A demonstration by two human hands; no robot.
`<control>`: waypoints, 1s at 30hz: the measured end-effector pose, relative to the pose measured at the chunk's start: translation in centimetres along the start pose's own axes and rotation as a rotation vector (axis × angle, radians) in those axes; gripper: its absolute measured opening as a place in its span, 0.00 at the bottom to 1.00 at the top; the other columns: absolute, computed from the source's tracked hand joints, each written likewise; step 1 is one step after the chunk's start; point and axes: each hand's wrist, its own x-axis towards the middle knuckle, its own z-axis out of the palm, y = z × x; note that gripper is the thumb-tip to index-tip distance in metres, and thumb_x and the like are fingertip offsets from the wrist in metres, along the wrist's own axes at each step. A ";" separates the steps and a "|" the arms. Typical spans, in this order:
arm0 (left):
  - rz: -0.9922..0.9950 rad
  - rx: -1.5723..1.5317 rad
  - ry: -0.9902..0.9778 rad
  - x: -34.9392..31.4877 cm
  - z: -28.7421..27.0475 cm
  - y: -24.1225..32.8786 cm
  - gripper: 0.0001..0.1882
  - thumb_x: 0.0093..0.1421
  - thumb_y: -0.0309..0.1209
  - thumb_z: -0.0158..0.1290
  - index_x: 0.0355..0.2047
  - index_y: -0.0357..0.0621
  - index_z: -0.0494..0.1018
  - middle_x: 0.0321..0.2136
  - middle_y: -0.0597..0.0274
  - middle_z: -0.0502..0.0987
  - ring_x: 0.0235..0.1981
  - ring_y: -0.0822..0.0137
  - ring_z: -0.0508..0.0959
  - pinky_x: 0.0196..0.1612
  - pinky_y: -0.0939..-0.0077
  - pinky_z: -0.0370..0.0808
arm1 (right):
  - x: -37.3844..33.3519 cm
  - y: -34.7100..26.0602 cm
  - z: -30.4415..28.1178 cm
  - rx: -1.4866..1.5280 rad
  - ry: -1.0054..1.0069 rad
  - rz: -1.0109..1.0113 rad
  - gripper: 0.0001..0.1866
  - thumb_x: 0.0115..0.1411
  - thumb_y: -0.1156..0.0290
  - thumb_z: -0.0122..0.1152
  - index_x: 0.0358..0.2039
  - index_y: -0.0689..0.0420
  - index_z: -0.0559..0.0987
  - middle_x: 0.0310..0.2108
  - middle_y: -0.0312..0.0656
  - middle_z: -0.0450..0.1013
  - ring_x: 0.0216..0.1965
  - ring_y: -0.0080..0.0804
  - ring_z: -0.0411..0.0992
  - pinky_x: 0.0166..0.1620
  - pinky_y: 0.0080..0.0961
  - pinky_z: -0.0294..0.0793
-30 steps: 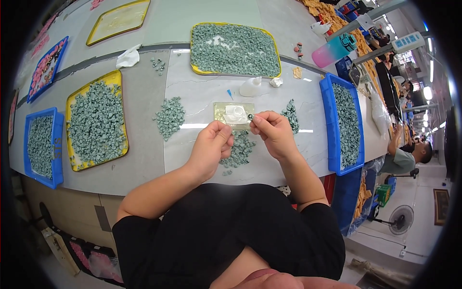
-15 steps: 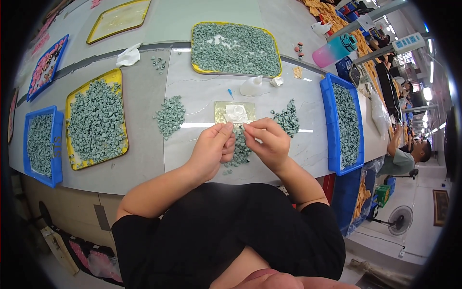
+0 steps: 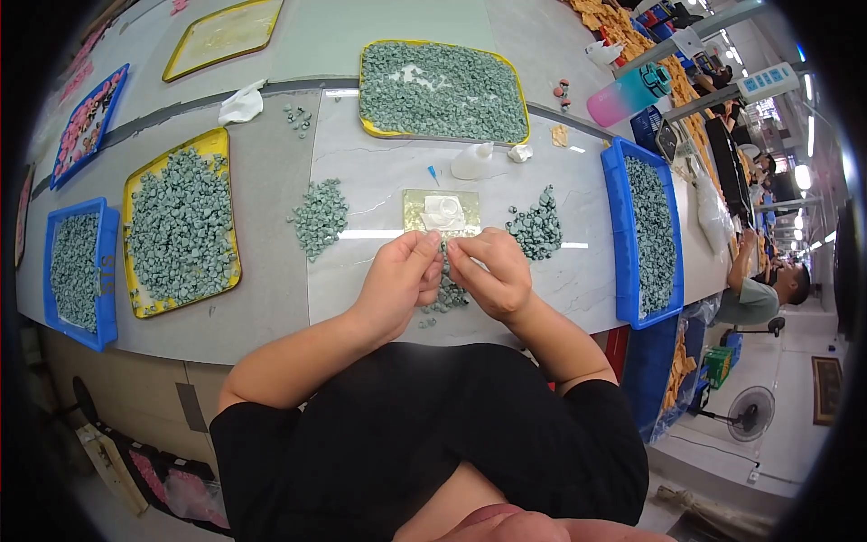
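My left hand (image 3: pixel 397 285) is closed in a pinch around a small green piece (image 3: pixel 443 245), mostly covered by the fingertips. Against the same piece, the thumb and fingers of my right hand (image 3: pixel 495 274) are pressed together. Just beyond the fingertips lies a yellowish block (image 3: pixel 414 210) with a white sheet and a round white shape (image 3: pixel 444 213) on it. A loose heap of small green pieces (image 3: pixel 448 296) is partly hidden beneath my hands. One more heap (image 3: pixel 320 219) lies to the left, and a darker green heap (image 3: pixel 536 229) to the right.
A white squeeze bottle (image 3: pixel 471 163) and a blue dispensing tip (image 3: pixel 433 174) lie beyond the block. Yellow-rimmed trays (image 3: pixel 363 117) and blue bins (image 3: pixel 609 237) of green pieces surround the work area. At the right rear stands a pink-and-teal bottle (image 3: pixel 629 94); another person (image 3: pixel 764 294) sits further right.
My right hand has moved slightly left and down, its fingertips now meeting those of my left hand at the small piece. The left hand has hardly moved.
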 end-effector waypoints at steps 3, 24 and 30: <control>0.061 0.090 0.047 -0.2 0.1 -0.3 0.12 0.64 0.35 0.41 0.25 0.44 0.61 0.16 0.71 0.60 0.15 0.81 0.55 0.16 0.87 0.52 | -0.2 -0.3 0.5 -0.010 0.034 0.006 0.15 0.38 0.81 0.64 0.30 0.67 0.76 0.31 0.46 0.71 0.25 0.35 0.69 0.27 0.28 0.67; 0.184 0.517 0.123 0.1 0.3 -0.7 0.14 0.63 0.37 0.45 0.24 0.43 0.62 0.15 0.72 0.60 0.14 0.82 0.55 0.15 0.87 0.53 | -1.6 6.8 -4.0 -0.078 -0.267 0.775 0.08 0.52 0.79 0.55 0.34 0.61 0.77 0.31 0.45 0.73 0.30 0.37 0.72 0.35 0.24 0.71; 0.091 0.118 0.075 0.1 0.3 0.0 0.07 0.62 0.30 0.41 0.28 0.41 0.61 0.20 0.67 0.62 0.17 0.79 0.57 0.17 0.86 0.53 | -2.9 7.9 -3.8 -0.188 -0.517 0.914 0.08 0.51 0.78 0.53 0.33 0.61 0.76 0.30 0.47 0.71 0.35 0.43 0.70 0.41 0.32 0.69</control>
